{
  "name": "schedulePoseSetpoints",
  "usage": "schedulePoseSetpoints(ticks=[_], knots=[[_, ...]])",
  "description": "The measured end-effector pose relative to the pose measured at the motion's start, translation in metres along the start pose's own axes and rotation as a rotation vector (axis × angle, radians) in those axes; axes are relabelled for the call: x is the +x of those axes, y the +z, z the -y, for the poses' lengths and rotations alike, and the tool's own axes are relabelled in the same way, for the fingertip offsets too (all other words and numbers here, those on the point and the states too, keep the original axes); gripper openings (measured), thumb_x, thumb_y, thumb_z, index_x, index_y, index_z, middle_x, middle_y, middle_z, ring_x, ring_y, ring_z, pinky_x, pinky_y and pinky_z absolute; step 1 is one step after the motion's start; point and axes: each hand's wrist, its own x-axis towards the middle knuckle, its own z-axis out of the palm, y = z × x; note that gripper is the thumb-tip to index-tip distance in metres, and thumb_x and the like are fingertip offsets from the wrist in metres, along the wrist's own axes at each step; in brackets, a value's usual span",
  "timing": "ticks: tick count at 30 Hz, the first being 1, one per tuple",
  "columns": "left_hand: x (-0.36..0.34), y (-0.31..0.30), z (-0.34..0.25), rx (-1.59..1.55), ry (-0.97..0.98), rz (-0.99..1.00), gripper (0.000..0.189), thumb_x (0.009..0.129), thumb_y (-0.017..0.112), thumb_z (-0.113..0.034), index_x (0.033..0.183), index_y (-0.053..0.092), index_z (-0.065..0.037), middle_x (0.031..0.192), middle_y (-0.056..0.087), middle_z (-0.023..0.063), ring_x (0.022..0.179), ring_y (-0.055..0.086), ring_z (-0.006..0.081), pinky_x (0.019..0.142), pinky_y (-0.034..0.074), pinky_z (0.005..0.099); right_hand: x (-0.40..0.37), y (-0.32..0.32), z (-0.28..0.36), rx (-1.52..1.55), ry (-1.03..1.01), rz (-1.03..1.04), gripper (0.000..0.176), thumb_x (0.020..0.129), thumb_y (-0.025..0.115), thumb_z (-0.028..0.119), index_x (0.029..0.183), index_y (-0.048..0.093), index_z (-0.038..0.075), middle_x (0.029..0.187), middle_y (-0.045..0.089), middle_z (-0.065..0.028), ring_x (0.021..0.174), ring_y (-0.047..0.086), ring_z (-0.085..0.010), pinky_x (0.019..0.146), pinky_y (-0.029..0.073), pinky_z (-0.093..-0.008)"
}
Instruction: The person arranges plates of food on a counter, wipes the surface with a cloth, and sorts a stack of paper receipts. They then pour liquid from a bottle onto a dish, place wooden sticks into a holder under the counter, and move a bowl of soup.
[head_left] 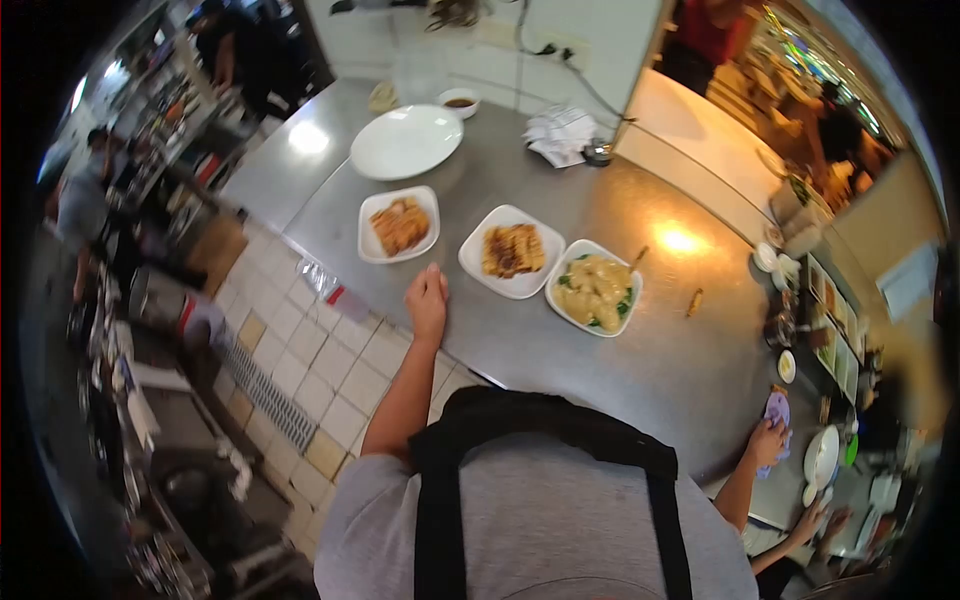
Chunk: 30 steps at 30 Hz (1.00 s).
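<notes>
My left hand [428, 290] is closed in a loose fist at the near edge of the steel counter, just below a square white bowl of golden fried food [400, 225]. Nothing shows between its fingers. Far to the right, my right hand [768, 442] is closed on a purple cloth [777, 408] at the counter's right side. Between the hands stand a bowl of browned, sauced pieces [513, 251] and a bowl of greens under pale sauce [596, 292]. A small brown scrap [694, 302] lies on the steel counter [660, 370].
A large white plate [407, 142] and a sauce dish [459, 102] stand at the back, near crumpled white paper [560, 135]. Ingredient trays [835, 325] line the right. Another person's hand [808, 523] is at lower right. Tiled floor [340, 360] lies left.
</notes>
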Motion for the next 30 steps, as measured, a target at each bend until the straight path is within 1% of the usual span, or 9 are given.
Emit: schedulePoseSetpoints(ticks=[1, 3, 4, 7, 10, 13, 16, 26, 30], knots=[[0.002, -0.001, 0.007, -0.111, -0.081, -0.02, 0.022, 0.095, 0.053, -0.02, 0.088, 0.06, 0.0, 0.071, 0.054, 0.0026, 0.06, 0.049, 0.0098, 0.053, 0.04, 0.0246, 0.002, 0.002, 0.0, 0.002, -0.009, 0.002, 0.049, 0.088, 0.042, 0.045, 0.134, 0.046, 0.028, 0.144, 0.04, -0.001, 0.123, 0.046, -0.0316, 0.093, 0.035, -0.0621], [0.002, 0.005, 0.014, -0.224, -0.014, -0.103, 0.022, 0.094, 0.053, -0.017, 0.11, 0.054, -0.002, 0.084, 0.055, 0.0047, 0.068, 0.054, 0.0112, 0.056, 0.045, 0.0246, 0.003, 0.003, -0.002, 0.007, -0.001, 0.009, 0.05, 0.088, 0.041, 0.046, 0.134, 0.046, 0.028, 0.145, 0.04, 0.0003, 0.123, 0.046, -0.0319, 0.092, 0.035, -0.0624], [0.001, 0.005, 0.016, -0.279, 0.024, -0.138, 0.03, 0.093, 0.053, -0.016, 0.121, 0.05, -0.003, 0.091, 0.055, 0.0058, 0.071, 0.057, 0.012, 0.057, 0.048, 0.0246, 0.003, 0.002, -0.002, 0.002, 0.0, 0.02, 0.05, 0.088, 0.041, 0.046, 0.134, 0.046, 0.028, 0.144, 0.04, 0.001, 0.123, 0.046, -0.032, 0.092, 0.035, -0.0624], [0.008, 0.002, 0.005, -0.471, -0.144, -0.193, 0.056, 0.092, 0.053, -0.012, 0.14, 0.025, -0.007, 0.103, 0.051, 0.0076, 0.079, 0.058, 0.015, 0.059, 0.05, 0.0269, 0.004, 0.004, -0.002, 0.001, 0.018, 0.035, 0.051, 0.088, 0.04, 0.047, 0.134, 0.046, 0.028, 0.144, 0.04, 0.0022, 0.123, 0.045, -0.0322, 0.092, 0.035, -0.0623], [0.021, -0.006, -0.022, -0.582, -0.291, -0.224, 0.053, 0.092, 0.052, -0.014, 0.137, 0.024, -0.009, 0.101, 0.054, 0.0105, 0.077, 0.062, 0.0202, 0.06, 0.052, 0.0281, 0.006, 0.007, -0.005, 0.008, 0.016, 0.024, 0.052, 0.087, 0.04, 0.047, 0.135, 0.046, 0.028, 0.145, 0.039, 0.0012, 0.123, 0.045, -0.0334, 0.093, 0.035, -0.0625], [0.037, -0.015, -0.021, -0.577, -0.381, -0.138, 0.046, 0.094, 0.047, -0.014, 0.134, 0.025, -0.009, 0.098, 0.056, 0.0131, 0.077, 0.064, 0.0234, 0.06, 0.053, 0.03, 0.007, 0.006, -0.001, 0.032, 0.011, 0.027, 0.053, 0.087, 0.04, 0.049, 0.135, 0.046, 0.028, 0.147, 0.038, -0.0009, 0.124, 0.044, -0.0353, 0.093, 0.035, -0.0635], [0.047, -0.018, -0.01, -0.573, -0.389, -0.097, 0.037, 0.096, 0.043, -0.016, 0.129, 0.029, -0.009, 0.095, 0.057, 0.0139, 0.076, 0.065, 0.0242, 0.061, 0.055, 0.0317, 0.007, 0.008, -0.006, 0.034, 0.014, 0.01, 0.053, 0.087, 0.04, 0.049, 0.135, 0.046, 0.027, 0.146, 0.038, -0.0011, 0.124, 0.044, -0.0356, 0.093, 0.034, -0.0637], [0.047, -0.023, -0.001, -0.618, -0.329, -0.059, 0.034, 0.097, 0.044, -0.015, 0.128, 0.031, -0.007, 0.091, 0.059, 0.0137, 0.077, 0.065, 0.0252, 0.065, 0.057, 0.0332, 0.006, 0.008, -0.003, 0.009, 0.024, 0.018, 0.052, 0.087, 0.039, 0.049, 0.135, 0.046, 0.028, 0.146, 0.039, -0.0006, 0.125, 0.044, -0.0346, 0.093, 0.035, -0.0639], [0.046, -0.02, 0.003, -0.631, -0.344, -0.081, 0.036, 0.098, 0.042, -0.017, 0.131, 0.028, -0.009, 0.088, 0.059, 0.0132, 0.071, 0.064, 0.0249, 0.06, 0.057, 0.0343, 0.003, 0.003, -0.002, 0.013, 0.002, -0.016, 0.049, 0.088, 0.041, 0.048, 0.132, 0.05, 0.028, 0.144, 0.042, -0.0025, 0.122, 0.047, -0.0348, 0.092, 0.038, -0.0614]])
